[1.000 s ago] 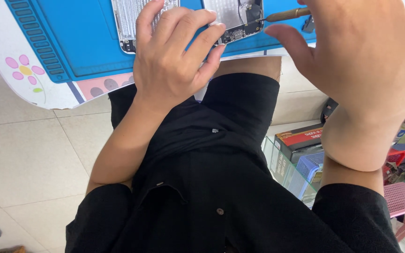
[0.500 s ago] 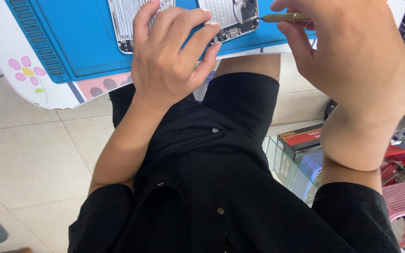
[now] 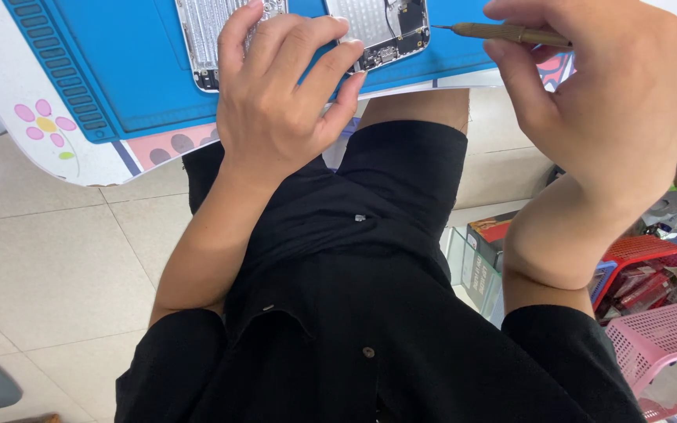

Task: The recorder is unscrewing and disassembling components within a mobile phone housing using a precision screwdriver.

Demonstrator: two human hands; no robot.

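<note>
Pressing down with spread fingers, my left hand point(image 3: 280, 106) pins the opened phone housing point(image 3: 307, 35) flat on the blue work mat point(image 3: 119, 70); nothing is pinched, the fingertips just rest across the silver shell and its lower edge, with the palm hanging off the near side of the mat over my lap. Under those fingers the housing lies in two bright panels, the right one showing a dark cluster of small parts at its near corner. To do this well I judge the hold should stay light but even, so the shell cannot skate when the tool touches it. Further right, my right hand point(image 3: 597, 117) is closed around a slim brass-coloured screwdriver point(image 3: 511, 33), thumb and fingers wrapped on the handle, wrist bent and raised clear of the mat. Its fine tip points left, just short of that corner, not quite touching.
</note>
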